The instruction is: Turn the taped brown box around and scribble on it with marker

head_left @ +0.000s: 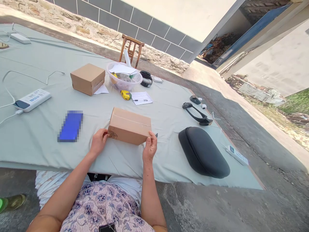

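A closed brown cardboard box (131,120) is between my two hands at the table's near side. My left hand (98,141) grips its lower left corner, beside a dark scribbled print on the side. At the right end, my right hand (150,147) has its fingers and thumb on the lower corner. A small dark tip (156,135) pokes out just past the right fingers; what it belongs to is hidden. Whether the box rests on the cloth or is slightly raised, I cannot tell. Left of my left hand lies a blue pixelated rectangle (70,126).
Behind stand another cardboard box (84,77) and a plastic basin (124,84) of odds and ends. A yellow tape measure (126,95) and a paper with a pen (142,98) lie before it. At right are a black case (205,153) and a headset (196,114); at left, a power bank (33,100).
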`<state>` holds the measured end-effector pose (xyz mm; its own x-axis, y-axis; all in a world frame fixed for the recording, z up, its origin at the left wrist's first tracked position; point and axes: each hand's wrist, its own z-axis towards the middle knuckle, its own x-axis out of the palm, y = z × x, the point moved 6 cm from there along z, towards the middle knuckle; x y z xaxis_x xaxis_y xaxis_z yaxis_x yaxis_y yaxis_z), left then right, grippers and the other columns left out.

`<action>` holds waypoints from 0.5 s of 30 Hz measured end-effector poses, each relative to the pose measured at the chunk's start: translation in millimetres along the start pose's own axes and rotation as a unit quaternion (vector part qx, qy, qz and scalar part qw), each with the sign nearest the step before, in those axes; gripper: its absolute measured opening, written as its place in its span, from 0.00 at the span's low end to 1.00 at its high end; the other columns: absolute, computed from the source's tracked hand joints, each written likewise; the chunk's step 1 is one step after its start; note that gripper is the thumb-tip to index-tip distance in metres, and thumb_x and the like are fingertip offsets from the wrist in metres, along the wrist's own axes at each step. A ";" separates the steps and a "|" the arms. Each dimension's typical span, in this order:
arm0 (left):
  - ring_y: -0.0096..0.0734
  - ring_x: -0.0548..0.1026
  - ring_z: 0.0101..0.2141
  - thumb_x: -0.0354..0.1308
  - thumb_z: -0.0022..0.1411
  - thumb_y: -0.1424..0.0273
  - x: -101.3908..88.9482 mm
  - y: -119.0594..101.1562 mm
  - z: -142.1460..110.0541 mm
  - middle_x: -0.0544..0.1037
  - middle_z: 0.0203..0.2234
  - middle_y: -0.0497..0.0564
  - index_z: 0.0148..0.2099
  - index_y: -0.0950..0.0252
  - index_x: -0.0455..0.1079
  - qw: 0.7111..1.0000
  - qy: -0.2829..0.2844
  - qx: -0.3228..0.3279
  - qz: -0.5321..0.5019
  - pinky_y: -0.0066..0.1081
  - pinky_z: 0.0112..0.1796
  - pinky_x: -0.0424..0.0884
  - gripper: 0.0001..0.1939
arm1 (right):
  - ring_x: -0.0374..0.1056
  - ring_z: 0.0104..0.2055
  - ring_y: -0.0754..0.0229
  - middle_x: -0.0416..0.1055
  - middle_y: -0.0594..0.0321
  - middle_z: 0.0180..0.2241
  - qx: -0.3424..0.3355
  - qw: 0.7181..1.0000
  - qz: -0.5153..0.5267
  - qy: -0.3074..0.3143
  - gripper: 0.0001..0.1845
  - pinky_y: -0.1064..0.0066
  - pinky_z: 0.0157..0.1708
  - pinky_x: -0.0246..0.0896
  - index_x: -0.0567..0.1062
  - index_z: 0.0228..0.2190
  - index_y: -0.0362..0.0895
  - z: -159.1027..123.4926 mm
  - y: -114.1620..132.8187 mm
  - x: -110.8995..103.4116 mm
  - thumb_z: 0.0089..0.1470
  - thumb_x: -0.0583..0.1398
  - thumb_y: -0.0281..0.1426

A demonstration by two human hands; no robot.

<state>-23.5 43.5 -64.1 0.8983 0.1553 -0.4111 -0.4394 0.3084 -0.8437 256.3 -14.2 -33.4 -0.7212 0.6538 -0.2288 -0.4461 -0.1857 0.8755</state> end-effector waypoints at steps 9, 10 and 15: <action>0.35 0.76 0.39 0.52 0.66 0.71 -11.5 -8.1 -8.1 0.77 0.37 0.53 0.36 0.61 0.69 0.994 -0.093 0.055 0.027 0.35 0.42 0.74 0.06 | 0.66 0.56 0.53 0.70 0.50 0.53 0.018 1.000 0.026 -0.003 0.28 0.55 0.57 0.63 0.72 0.52 0.44 -6.6 -0.1 2.8 0.62 0.52 0.50; 0.35 0.76 0.43 0.53 0.67 0.69 -18.4 -11.3 -9.5 0.77 0.40 0.54 0.38 0.61 0.70 0.989 -0.127 0.069 0.030 0.37 0.45 0.74 0.05 | 0.66 0.57 0.53 0.70 0.49 0.54 0.027 0.999 0.041 -0.004 0.28 0.56 0.56 0.65 0.71 0.52 0.44 -9.8 -0.5 4.6 0.62 0.52 0.50; 0.38 0.74 0.55 0.55 0.69 0.69 -55.2 -48.4 -13.5 0.75 0.52 0.57 0.43 0.61 0.70 0.961 -0.238 0.138 0.041 0.42 0.53 0.73 0.04 | 0.68 0.52 0.54 0.68 0.48 0.55 0.093 0.990 0.105 0.006 0.29 0.62 0.43 0.72 0.70 0.54 0.44 -31.8 -4.5 20.3 0.61 0.53 0.50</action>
<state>-51.8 7.3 -5.2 0.7856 0.5814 -0.2116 -0.5515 0.5031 -0.6653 226.9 -23.4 -55.5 -0.7949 0.6056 -0.0382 -0.1812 -0.1769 0.9674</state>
